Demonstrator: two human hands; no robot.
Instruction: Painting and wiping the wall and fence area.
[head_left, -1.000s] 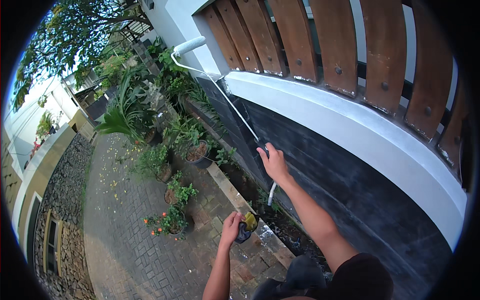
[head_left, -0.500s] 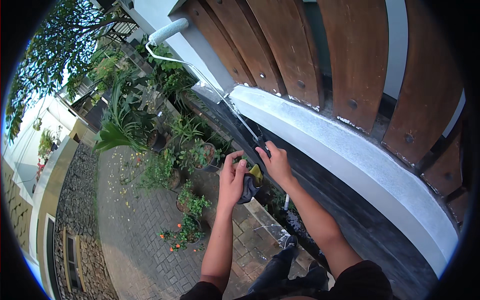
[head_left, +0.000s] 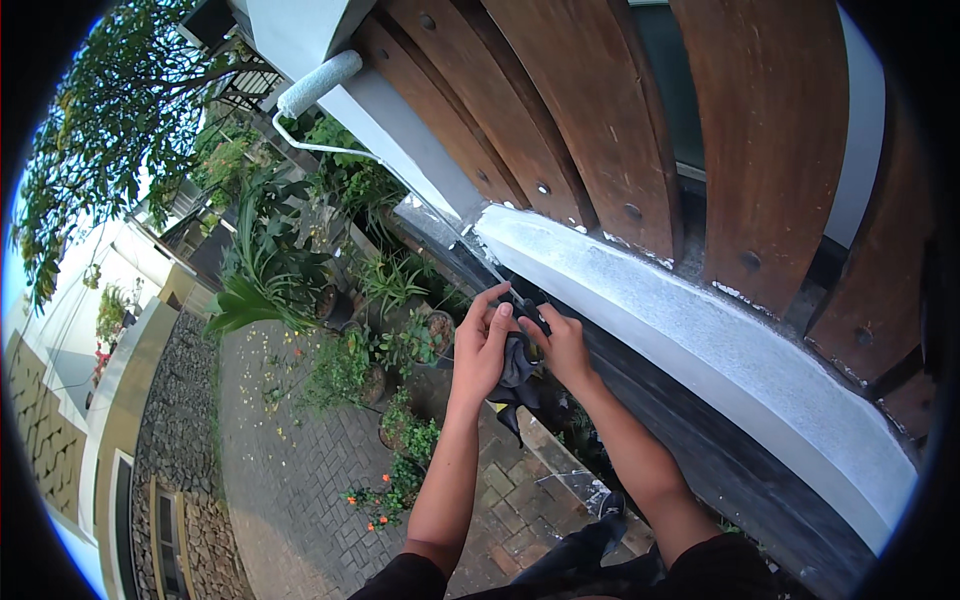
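My right hand [head_left: 564,352] is closed on the black handle of a paint roller [head_left: 322,83]. Its long bent wire frame reaches up and left, and the pale, paint-wet sleeve stands beside the corner of the white wall. My left hand [head_left: 480,358] is right next to it, with a crumpled dark grey and yellow cloth [head_left: 518,372] bunched in its palm. The left fingertips are close to the handle; whether they touch it I cannot tell. Part of the cloth hangs down below the hands.
On the right, brown wooden slats [head_left: 560,90] rise over a white-painted ledge [head_left: 640,300] with a dark wall face [head_left: 690,430] below. Potted plants [head_left: 405,440] line the left side, by a paved driveway [head_left: 290,460]. My shoe [head_left: 612,504] is near a kerb.
My left hand has come up against the right one, bringing the cloth under the roller handle. The roller head sits slightly further left and lower in view, and the view has shifted.
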